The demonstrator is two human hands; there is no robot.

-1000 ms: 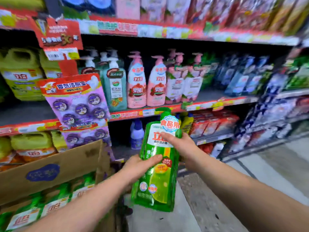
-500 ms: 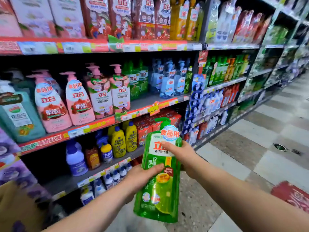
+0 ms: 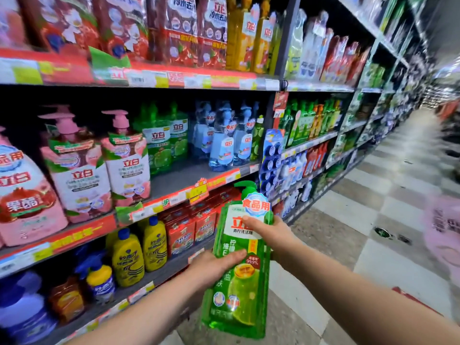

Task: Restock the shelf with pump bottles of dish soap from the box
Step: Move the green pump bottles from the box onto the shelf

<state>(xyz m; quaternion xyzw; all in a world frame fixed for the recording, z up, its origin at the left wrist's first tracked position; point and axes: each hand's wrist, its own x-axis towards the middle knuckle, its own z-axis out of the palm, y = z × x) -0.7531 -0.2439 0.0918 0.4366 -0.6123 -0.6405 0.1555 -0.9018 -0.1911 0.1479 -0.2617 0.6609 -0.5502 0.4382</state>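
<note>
I hold a green pump bottle of dish soap upright in front of the shelves, low and centre. My left hand grips its left side at mid-height. My right hand grips the upper right side, fingers across the white label. Matching green bottles stand at the back of the middle shelf, with bare shelf in front of them. The box is out of view.
Pink pump bottles fill the middle shelf's left, clear blue bottles its right. Yellow bottles and red packs sit on the lower shelf. The tiled aisle runs off to the right. A pink blurred shape is at the right edge.
My view has swung right along the shelves; the cardboard box has left the frame. Both hands keep the same hold on the green bottle.
</note>
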